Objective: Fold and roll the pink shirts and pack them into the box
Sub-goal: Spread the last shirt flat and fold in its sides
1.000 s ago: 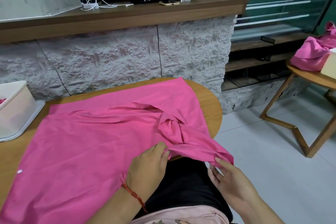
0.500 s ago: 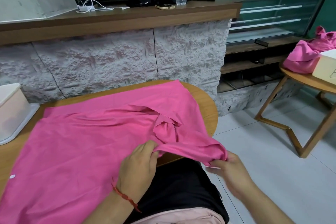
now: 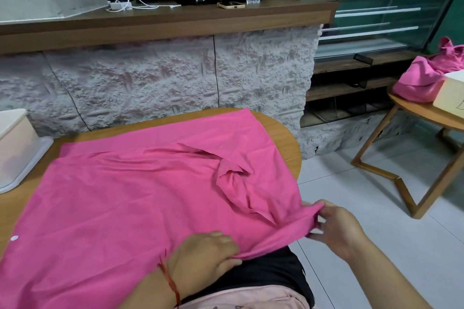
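A pink shirt (image 3: 130, 198) lies spread over the wooden table (image 3: 283, 138), with a rumpled collar area right of its middle. My left hand (image 3: 203, 256) grips the shirt's near edge at the table's front. My right hand (image 3: 336, 226) pinches the shirt's right end and holds it stretched out past the table's edge. A white plastic box (image 3: 15, 143) stands on its lid at the table's far left, cut off by the frame.
More pink shirts (image 3: 426, 75) are heaped on a small round side table (image 3: 421, 113) at the right, next to a cream box (image 3: 452, 93). A stone-faced counter (image 3: 160, 20) with a bottle and phone runs behind. Tiled floor lies to the right.
My right hand took hold of the hanging sleeve end and pulled it out to the right, stretching the cloth flatter. My left hand slid slightly along the near edge.
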A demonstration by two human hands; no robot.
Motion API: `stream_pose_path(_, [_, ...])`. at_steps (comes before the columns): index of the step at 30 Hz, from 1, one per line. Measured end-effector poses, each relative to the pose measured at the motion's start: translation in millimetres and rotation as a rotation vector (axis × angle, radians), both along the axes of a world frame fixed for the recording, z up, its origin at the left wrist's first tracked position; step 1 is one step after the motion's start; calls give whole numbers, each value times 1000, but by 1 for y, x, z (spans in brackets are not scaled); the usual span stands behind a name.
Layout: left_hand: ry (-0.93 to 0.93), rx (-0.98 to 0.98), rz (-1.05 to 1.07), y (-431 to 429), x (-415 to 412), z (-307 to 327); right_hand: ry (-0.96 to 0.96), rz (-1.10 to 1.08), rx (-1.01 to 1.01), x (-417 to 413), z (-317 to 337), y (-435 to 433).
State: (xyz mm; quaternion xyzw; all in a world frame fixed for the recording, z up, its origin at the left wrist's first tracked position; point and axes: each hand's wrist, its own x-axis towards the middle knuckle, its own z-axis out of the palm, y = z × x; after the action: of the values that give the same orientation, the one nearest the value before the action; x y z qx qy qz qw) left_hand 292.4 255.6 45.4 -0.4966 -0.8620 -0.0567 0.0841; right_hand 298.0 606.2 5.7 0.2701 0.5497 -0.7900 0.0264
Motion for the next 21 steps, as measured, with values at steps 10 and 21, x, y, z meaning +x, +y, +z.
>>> stream_pose_path(10, [-47, -9, 43, -1, 0, -2, -80, 228, -51, -40, 10, 9])
stream_pose_path(21, [-330, -30, 119, -2, 2, -4, 87, -84, 515, -28, 19, 21])
